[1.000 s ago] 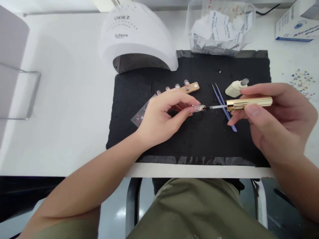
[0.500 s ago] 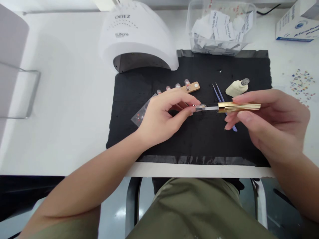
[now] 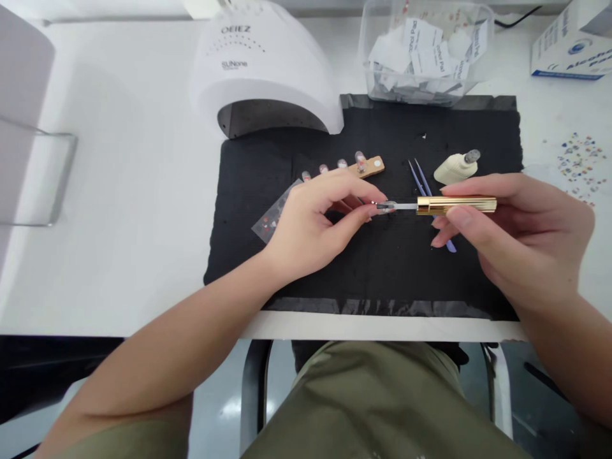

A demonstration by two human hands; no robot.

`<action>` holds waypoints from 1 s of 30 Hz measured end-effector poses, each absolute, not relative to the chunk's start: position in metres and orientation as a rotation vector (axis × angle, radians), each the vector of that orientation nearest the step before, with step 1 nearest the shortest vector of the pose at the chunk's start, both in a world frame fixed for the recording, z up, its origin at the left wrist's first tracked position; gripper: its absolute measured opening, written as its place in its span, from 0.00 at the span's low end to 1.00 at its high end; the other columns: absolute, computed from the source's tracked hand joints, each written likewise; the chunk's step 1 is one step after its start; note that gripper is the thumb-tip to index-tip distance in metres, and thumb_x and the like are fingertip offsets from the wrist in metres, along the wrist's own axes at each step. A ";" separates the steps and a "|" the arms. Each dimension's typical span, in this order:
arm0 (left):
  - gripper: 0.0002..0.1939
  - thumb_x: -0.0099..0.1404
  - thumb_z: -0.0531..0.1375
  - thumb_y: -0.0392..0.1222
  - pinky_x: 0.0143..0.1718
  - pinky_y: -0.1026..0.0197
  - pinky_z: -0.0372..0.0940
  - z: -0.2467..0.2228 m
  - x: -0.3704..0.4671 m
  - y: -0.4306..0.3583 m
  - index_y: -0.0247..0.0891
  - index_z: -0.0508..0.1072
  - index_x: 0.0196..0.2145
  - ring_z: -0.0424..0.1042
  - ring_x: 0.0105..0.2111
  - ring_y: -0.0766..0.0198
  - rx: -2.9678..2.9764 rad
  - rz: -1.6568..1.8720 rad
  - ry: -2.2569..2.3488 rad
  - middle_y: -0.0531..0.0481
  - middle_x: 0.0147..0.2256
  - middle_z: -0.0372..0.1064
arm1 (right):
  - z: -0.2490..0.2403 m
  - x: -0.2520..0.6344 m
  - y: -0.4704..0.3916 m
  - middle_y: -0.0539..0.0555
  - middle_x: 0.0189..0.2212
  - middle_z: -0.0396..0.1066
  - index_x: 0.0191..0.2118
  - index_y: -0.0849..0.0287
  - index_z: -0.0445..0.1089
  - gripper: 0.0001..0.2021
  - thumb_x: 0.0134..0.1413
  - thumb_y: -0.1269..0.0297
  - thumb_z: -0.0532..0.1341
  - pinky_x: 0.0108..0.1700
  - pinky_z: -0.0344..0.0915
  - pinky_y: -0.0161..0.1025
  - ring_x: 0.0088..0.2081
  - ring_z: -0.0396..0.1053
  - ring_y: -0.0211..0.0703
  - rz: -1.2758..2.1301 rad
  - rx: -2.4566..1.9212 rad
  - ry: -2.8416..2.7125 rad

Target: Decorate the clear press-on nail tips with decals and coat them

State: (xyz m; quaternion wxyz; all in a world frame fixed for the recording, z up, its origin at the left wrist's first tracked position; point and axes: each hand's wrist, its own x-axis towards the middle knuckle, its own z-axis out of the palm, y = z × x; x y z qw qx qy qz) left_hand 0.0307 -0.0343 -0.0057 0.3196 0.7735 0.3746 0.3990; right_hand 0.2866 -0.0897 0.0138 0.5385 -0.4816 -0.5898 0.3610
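Observation:
Between thumb and fingertips, my left hand [image 3: 322,220] pinches a small clear false nail [image 3: 389,205], closed on it above the black mat. My right hand [image 3: 530,239] is closed round the gold handle of a nail polish brush [image 3: 456,204]. The brush's pale stem points left, and its bristles lie over the false nail. Behind my left hand, several decorated false nails [image 3: 360,160] sit along a wooden stick [image 3: 375,166], partly hidden by the hand. Beyond my right fingers are blue tweezers [image 3: 419,178] and a cream polish bottle [image 3: 454,169] lying tilted.
A white nail lamp [image 3: 272,64] stands at the back left. Behind the black mat [image 3: 382,274] is a clear tub [image 3: 425,92] of alcohol pads, with an alcohol pad box [image 3: 568,54] at right. Small colourful gems [image 3: 581,159] lie at far right, a clear sachet [image 3: 270,217] beside my left hand.
The brush has slid slightly left, its bristles reaching further along the false nail toward my left fingertips. My right thumb and forefinger have shifted a little left. My left hand is nearly still.

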 end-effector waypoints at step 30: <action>0.06 0.78 0.71 0.44 0.40 0.61 0.81 -0.007 0.031 -0.035 0.42 0.87 0.43 0.82 0.35 0.64 1.995 1.041 1.002 0.49 0.38 0.85 | 0.015 0.288 -0.091 0.44 0.33 0.82 0.45 0.45 0.87 0.11 0.63 0.71 0.75 0.31 0.85 0.32 0.29 0.79 0.33 0.743 -1.241 -1.464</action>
